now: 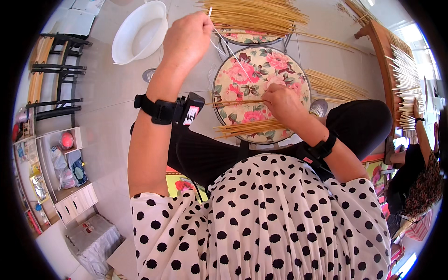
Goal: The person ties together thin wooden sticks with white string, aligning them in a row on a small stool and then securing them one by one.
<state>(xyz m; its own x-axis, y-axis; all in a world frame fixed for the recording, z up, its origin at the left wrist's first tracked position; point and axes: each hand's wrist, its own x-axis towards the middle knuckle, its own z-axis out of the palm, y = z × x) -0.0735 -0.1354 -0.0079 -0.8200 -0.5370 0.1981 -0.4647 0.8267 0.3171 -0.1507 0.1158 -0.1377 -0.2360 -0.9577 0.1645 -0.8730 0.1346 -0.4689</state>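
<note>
My left hand [190,39] is raised near the far left of a round stool with a flowered top [247,60]. Its fingers pinch a white string [235,57], which runs taut down toward my right hand [283,103]. Closed over the middle of the stool, my right hand grips a few thin brown sticks [238,102] that point to the left. The sticks' far ends and the string's end at the fingers are hidden. Nearer my lap, a bundle of similar sticks [254,128] lies across the stool's near part, beneath my right forearm.
A second flowered stool behind carries a large pile of sticks [256,16]. More sticks [338,85] lie to the right. A white plastic basin [141,35] is at the far left. On the right, another person's arm [420,126] reaches to a wooden table [380,65] with pale sticks.
</note>
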